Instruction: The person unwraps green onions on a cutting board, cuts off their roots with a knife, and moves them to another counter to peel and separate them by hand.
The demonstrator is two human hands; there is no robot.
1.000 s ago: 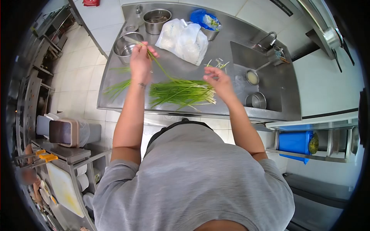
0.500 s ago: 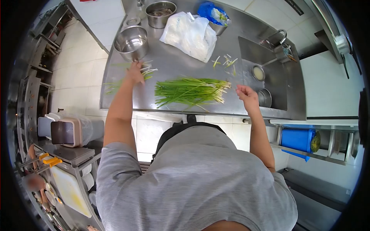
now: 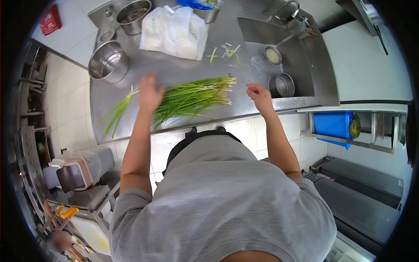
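A large bundle of long green stalks with pale ends [image 3: 192, 97] lies on the steel counter [image 3: 170, 70]. My left hand [image 3: 150, 94], blurred by motion, is at the bundle's left end; whether it holds a stalk cannot be made out. Left of it rests a smaller bunch of stalks [image 3: 118, 110], its white ends toward the back. My right hand [image 3: 259, 95] hovers right of the bundle near the sink, fingers pinched together; anything between them is too small to name. Several short pale trimmings [image 3: 229, 50] are scattered behind the bundle.
An empty steel pot [image 3: 109, 63] stands at the counter's left, a filled pot [image 3: 133, 18] behind it. A white plastic bag [image 3: 174, 32] sits at the back middle. The sink [image 3: 301, 65] on the right holds two small round containers.
My left hand has come from the smaller bunch back to the large bundle. My right hand stays beside the bundle's pale ends, fingers together. The camera view has turned and shifted.
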